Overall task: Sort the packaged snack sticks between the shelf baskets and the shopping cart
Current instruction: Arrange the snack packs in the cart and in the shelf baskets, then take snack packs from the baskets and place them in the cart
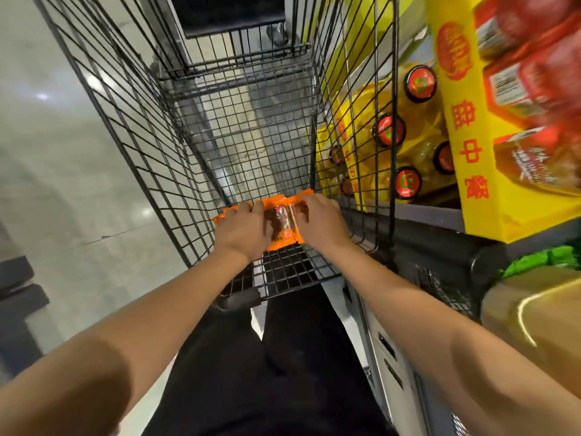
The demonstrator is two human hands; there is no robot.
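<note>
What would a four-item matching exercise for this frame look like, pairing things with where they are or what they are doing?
Column 1:
1. orange snack packs
2. left hand
3. red-capped bottles
4. yellow display box

Column 2:
A. standing outside the cart's right wire wall
B. holding the left end of the packs
C. held in both hands over the near end of the shopping cart
D. on the shelf at far right, printed with red characters

Pairs: 1-C, 2-B, 3-A, 4-D. The right hand holds the packs' right end.
</note>
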